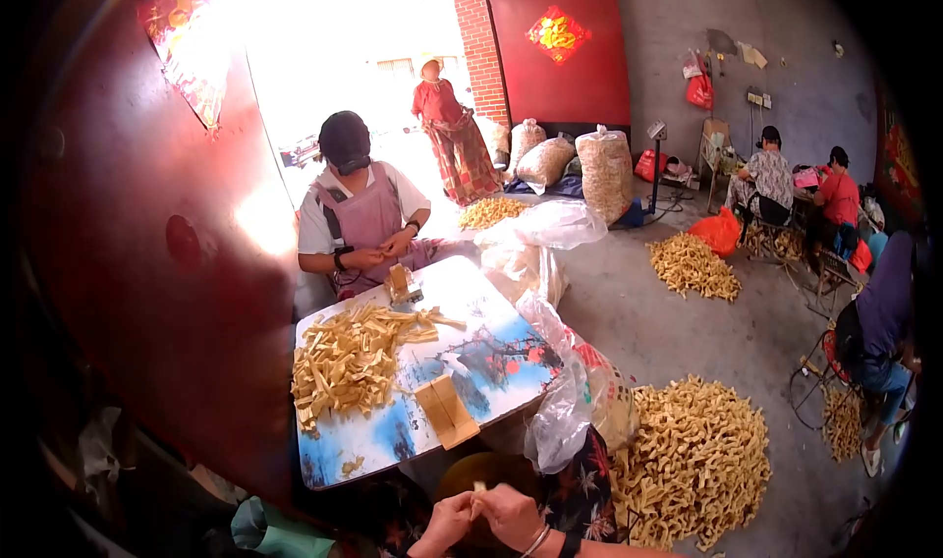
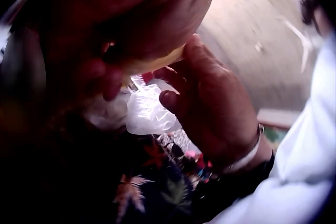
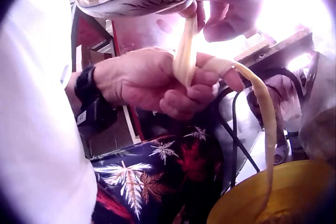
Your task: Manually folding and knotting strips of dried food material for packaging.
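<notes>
A long pale yellow strip [image 3: 262, 113] runs between both hands, held low in front of the lap. My left hand [image 3: 152, 82] has the strip looped around its fingers, with a fold standing up along them. From its fingertips the tail hangs down into a yellow bucket [image 3: 294, 182]. Above, my right hand [image 3: 231, 11] pinches the strip's upper end between thumb and finger. In the head view, the left hand [image 1: 449, 525] and right hand [image 1: 513, 519] meet over the bucket, a short end poking up between them. The right hand [image 2: 223, 103] wears a bracelet.
A painted table [image 1: 491, 307] stands ahead, bearing a heap of strips [image 1: 344, 362] and a wooden stand [image 1: 447, 413]. Across it sits a person in an apron [image 1: 363, 214]. Plastic bags [image 1: 560, 401] and a big pile of knotted pieces [image 1: 697, 460] lie to the right.
</notes>
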Available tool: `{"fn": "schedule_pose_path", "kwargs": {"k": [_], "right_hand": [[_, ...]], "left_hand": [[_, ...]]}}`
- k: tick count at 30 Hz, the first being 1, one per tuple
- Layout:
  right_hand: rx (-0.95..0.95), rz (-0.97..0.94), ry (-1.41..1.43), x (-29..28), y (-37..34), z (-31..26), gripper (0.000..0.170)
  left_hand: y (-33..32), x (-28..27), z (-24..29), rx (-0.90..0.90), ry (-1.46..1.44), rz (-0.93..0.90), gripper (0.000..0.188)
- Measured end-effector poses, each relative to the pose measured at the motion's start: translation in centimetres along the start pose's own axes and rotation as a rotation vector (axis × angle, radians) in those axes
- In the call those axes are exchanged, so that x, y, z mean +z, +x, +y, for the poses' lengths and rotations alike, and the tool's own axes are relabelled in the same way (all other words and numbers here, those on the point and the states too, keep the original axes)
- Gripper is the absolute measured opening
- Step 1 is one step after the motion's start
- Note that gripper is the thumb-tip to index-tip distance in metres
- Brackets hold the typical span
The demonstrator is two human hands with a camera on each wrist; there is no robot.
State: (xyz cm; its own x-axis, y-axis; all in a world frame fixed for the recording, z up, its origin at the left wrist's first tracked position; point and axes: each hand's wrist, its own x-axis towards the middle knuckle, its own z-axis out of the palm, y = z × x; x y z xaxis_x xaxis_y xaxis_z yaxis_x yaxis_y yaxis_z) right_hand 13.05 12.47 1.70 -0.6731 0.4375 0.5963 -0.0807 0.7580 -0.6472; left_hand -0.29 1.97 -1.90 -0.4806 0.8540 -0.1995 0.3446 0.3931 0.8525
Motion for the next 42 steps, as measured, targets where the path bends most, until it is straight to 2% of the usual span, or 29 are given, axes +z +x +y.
{"fn": "schedule_pose_path", "kwargs": {"k": [1,2,4,5,7,9,12,13,16,17,19,20,22,23,25,27,30,31,36,37,40,42], "right_hand": [[-0.053,0.095,-0.007,0.1,0.5,0.6,0.011],[-0.108,0.191,-0.015,0.2,0.9,1.2,0.012],[0.456,0.05,0.375,1.2,-0.5,2.0,0.017],[0.737,-0.029,0.569,1.5,-0.9,2.3,0.019],[0.922,-0.096,0.678,2.0,-0.7,2.9,0.023],[1.086,-0.16,0.763,2.4,-0.5,3.3,0.024],[0.901,-0.117,0.547,2.8,-0.8,3.9,0.026],[0.933,-0.188,0.524,1.3,0.2,2.4,0.025],[0.724,-0.196,0.556,1.1,-0.1,2.0,0.023],[0.637,-0.222,0.448,1.1,-0.2,2.3,0.024],[0.457,-0.262,0.231,1.3,-0.4,3.3,0.026],[0.484,-0.247,0.292,1.8,-0.8,4.1,0.026],[0.541,-0.223,0.416,2.4,-0.9,5.2,0.027],[0.721,-0.277,0.677,2.3,-0.9,4.9,0.027],[1.084,-0.377,1.204,2.1,-0.7,4.0,0.027],[1.055,-0.384,1.2,2.0,-0.3,3.6,0.027],[1.015,-0.361,1.144,2.4,0.3,3.7,0.025],[1.008,-0.348,1.119,2.6,0.3,3.7,0.024],[1.011,-0.353,0.969,1.9,1.7,1.1,0.025],[1.026,-0.299,0.957,2.1,1.7,0.9,0.028],[1.049,-0.498,0.798,0.9,2.1,1.2,0.03],[0.988,-0.505,0.823,0.6,2.2,1.0,0.03]], "left_hand": [[-0.1,0.0,-0.1,0.379,0.233,0.134,0.018],[-0.6,-0.3,1.4,0.434,0.441,0.14,0.02],[-1.8,-1.2,4.8,0.537,0.857,0.158,0.024],[-2.2,-1.4,6.3,0.564,0.854,0.204,0.025],[-2.5,-1.1,8.1,0.616,0.847,0.293,0.027],[-2.1,-0.7,7.4,0.646,0.816,0.347,0.024],[-1.6,-0.3,6.9,0.601,0.81,0.369,0.018],[-1.7,-0.2,6.8,0.566,0.814,0.369,0.016],[-1.5,0.0,5.9,0.413,0.872,0.377,0.007],[-1.3,0.1,5.6,0.352,0.784,0.352,0.012],[-1.0,0.0,5.1,0.42,0.476,0.359,0.017],[-0.9,-0.1,5.0,0.452,0.321,0.36,0.02],[-1.3,-0.3,5.4,0.37,0.154,0.284,0.023],[-1.4,-0.4,5.5,0.327,0.07,0.245,0.025],[-1.4,-0.5,5.4,0.359,0.104,0.356,0.021],[-1.3,-0.2,4.4,0.366,0.136,0.503,0.015],[-1.7,-0.3,4.1,0.301,0.003,0.506,0.012],[-2.1,-0.3,4.6,0.233,-0.158,0.425,0.01],[-2.7,-0.6,5.7,0.335,-0.09,0.521,0.006],[-2.3,-1.0,5.0,0.339,-0.088,0.528,0.005],[-1.8,-2.6,4.2,0.318,-0.161,0.519,0.004],[-1.5,-3.6,4.1,0.291,-0.15,0.529,0.002]]}}
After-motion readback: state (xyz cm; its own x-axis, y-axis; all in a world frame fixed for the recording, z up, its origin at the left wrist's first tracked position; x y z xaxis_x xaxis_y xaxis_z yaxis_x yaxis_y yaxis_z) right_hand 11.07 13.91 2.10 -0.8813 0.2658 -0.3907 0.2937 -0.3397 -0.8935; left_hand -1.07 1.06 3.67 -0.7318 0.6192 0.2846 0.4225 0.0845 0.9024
